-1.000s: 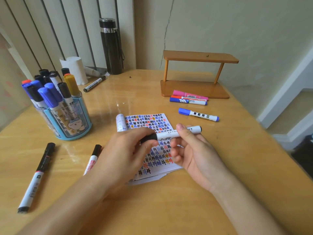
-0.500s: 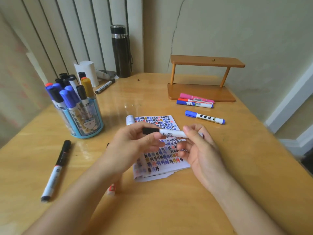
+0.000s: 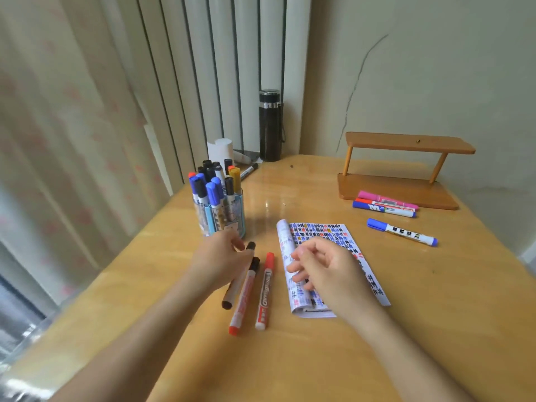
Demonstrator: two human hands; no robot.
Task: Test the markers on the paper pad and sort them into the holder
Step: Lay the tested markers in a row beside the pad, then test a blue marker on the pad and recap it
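Marker (image 3: 232, 290) passed to L hand (image 3: 220, 258); 2 mkrs (image 3: 264, 291) beside.

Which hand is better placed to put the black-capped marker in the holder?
Left, likely. The left hand grips the black-capped marker just beside the holder; the right hand hangs empty over the paper pad, farther off.

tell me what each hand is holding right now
Left hand: grip on the black-capped marker.
Right hand: open, fingers loosely curled, holding nothing.
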